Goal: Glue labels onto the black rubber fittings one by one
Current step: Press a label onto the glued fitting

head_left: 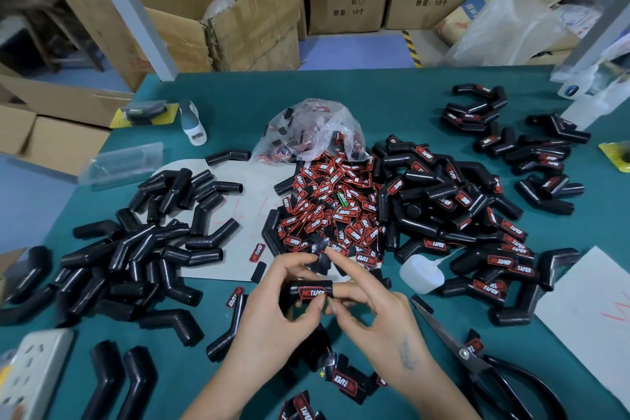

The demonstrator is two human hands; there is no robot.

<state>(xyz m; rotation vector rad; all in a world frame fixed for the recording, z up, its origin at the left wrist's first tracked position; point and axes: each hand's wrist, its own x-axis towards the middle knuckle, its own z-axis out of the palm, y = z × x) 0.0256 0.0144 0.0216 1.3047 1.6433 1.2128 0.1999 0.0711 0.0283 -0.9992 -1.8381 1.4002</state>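
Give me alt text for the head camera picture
Both hands, left hand and right hand, hold a black rubber fitting bearing a red label over a green table, between piles of unlabelled fittings, loose labels and labelled fittings.

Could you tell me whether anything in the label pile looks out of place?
Yes: one green label lies in the middle of the label pile, where every other visible label is red and black.

Black rubber fitting [311, 290] with red label [312, 293] gripped between left hand [272, 314] and right hand [375, 314] above green table [238, 95]; label pile [327, 208] behind.
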